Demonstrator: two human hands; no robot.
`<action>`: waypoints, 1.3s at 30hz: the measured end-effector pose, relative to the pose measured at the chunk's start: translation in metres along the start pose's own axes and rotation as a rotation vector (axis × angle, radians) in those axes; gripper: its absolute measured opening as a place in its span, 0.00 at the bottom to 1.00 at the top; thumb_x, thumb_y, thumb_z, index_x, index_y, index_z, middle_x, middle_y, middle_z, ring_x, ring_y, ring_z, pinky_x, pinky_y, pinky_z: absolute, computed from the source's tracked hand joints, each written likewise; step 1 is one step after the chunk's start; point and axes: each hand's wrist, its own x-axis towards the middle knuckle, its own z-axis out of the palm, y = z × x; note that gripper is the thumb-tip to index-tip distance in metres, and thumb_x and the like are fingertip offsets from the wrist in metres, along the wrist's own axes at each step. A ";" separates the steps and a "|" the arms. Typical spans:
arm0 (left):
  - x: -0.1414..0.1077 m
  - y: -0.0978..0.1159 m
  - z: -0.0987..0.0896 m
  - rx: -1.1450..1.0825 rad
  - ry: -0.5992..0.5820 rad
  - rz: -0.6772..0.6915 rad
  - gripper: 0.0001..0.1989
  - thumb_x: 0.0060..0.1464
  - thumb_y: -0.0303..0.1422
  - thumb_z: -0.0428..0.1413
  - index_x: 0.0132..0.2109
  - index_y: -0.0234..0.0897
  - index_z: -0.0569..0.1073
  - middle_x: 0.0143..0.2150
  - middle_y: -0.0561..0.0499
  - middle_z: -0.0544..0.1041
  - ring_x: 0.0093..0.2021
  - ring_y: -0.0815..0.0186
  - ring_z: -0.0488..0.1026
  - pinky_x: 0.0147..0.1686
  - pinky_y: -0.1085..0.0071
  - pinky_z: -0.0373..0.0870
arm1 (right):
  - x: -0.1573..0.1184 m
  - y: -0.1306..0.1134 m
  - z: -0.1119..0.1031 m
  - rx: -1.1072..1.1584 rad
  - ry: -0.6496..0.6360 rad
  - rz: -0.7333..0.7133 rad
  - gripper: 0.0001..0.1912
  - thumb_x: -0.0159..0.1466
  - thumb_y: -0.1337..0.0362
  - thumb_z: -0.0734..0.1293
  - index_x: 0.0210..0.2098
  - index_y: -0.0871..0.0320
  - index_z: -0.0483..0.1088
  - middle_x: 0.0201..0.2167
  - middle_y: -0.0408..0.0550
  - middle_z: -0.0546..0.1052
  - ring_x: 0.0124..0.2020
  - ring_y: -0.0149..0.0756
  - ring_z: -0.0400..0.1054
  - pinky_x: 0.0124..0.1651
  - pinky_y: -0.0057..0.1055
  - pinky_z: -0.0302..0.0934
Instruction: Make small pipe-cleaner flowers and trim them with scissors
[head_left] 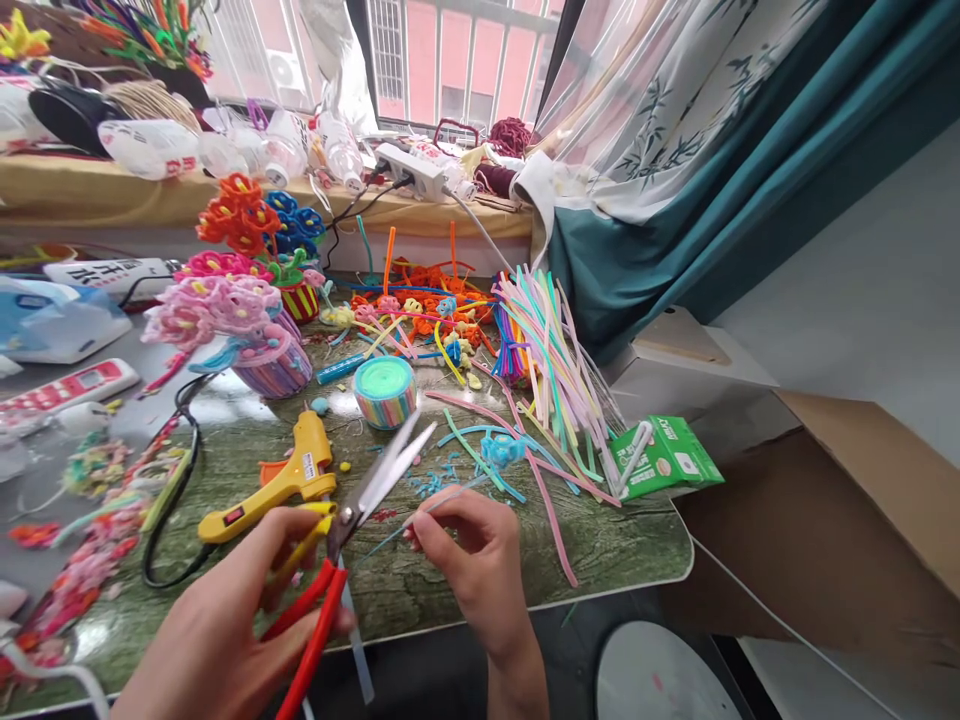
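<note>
My left hand (225, 610) is closed around a pair of scissors (390, 472) with red and yellow on the handles. The blades stand slightly apart and point up and away, above the table. Between thumb and fingertips, my right hand (476, 555) pinches a thin blue pipe cleaner (390, 541), its thin end reaching left below the scissors' pivot. Just beyond that hand lie blue fuzzy clippings (435, 482) and a blue pipe-cleaner flower (503, 449). A yellow glue gun (304, 460) rests on its side near my left hand. Under the scissors, a translucent strip (358, 640) overhangs the table edge.
A round striped pot with a green top (385, 392) stands mid-table. Pink pipe-cleaner flowers (217, 310) fill a pot at left. Bundled pastel pipe cleaners (555, 350) lie at right, beside a green packet (667, 458). An open cardboard box (825, 530) sits right of the table.
</note>
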 end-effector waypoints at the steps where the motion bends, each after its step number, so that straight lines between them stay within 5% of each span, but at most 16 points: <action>1: 0.000 0.001 -0.001 -0.005 -0.027 0.009 0.15 0.44 0.47 0.67 0.41 0.53 0.81 0.35 0.59 0.89 0.36 0.53 0.85 0.38 0.67 0.75 | 0.000 0.000 0.000 -0.011 0.003 0.002 0.08 0.62 0.65 0.78 0.25 0.54 0.85 0.26 0.46 0.85 0.28 0.37 0.77 0.34 0.30 0.71; 9: -0.003 -0.014 0.005 -0.052 -0.023 0.167 0.13 0.44 0.52 0.73 0.39 0.60 0.88 0.34 0.61 0.90 0.31 0.58 0.86 0.35 0.72 0.79 | 0.000 0.000 -0.004 -0.157 -0.016 -0.014 0.08 0.57 0.67 0.73 0.22 0.56 0.80 0.22 0.42 0.78 0.26 0.36 0.71 0.33 0.31 0.64; 16: -0.005 0.008 0.000 -0.095 -0.034 0.031 0.11 0.40 0.47 0.72 0.35 0.59 0.89 0.35 0.59 0.92 0.35 0.55 0.87 0.39 0.70 0.79 | -0.003 0.004 -0.003 -0.197 -0.009 -0.022 0.08 0.56 0.71 0.71 0.25 0.55 0.82 0.23 0.41 0.80 0.27 0.37 0.73 0.35 0.30 0.65; 24: 0.000 -0.002 0.001 -0.117 -0.071 0.095 0.10 0.42 0.49 0.73 0.34 0.58 0.90 0.32 0.56 0.91 0.30 0.55 0.85 0.33 0.71 0.80 | -0.004 0.007 -0.005 -0.263 -0.023 -0.050 0.10 0.59 0.70 0.71 0.24 0.54 0.82 0.24 0.42 0.80 0.28 0.38 0.72 0.36 0.31 0.65; 29: -0.002 0.006 0.001 -0.137 -0.052 0.016 0.08 0.42 0.47 0.71 0.32 0.56 0.90 0.32 0.56 0.91 0.32 0.55 0.85 0.35 0.72 0.79 | -0.004 0.006 -0.005 -0.255 -0.035 -0.043 0.10 0.59 0.70 0.71 0.24 0.54 0.82 0.24 0.42 0.79 0.28 0.37 0.72 0.36 0.31 0.65; 39: 0.005 -0.035 0.008 -0.080 -0.094 0.261 0.17 0.53 0.60 0.68 0.38 0.57 0.90 0.32 0.55 0.91 0.27 0.59 0.86 0.29 0.75 0.79 | -0.003 0.001 -0.006 -0.254 -0.068 -0.025 0.10 0.61 0.69 0.71 0.24 0.55 0.80 0.25 0.42 0.79 0.29 0.37 0.71 0.36 0.32 0.64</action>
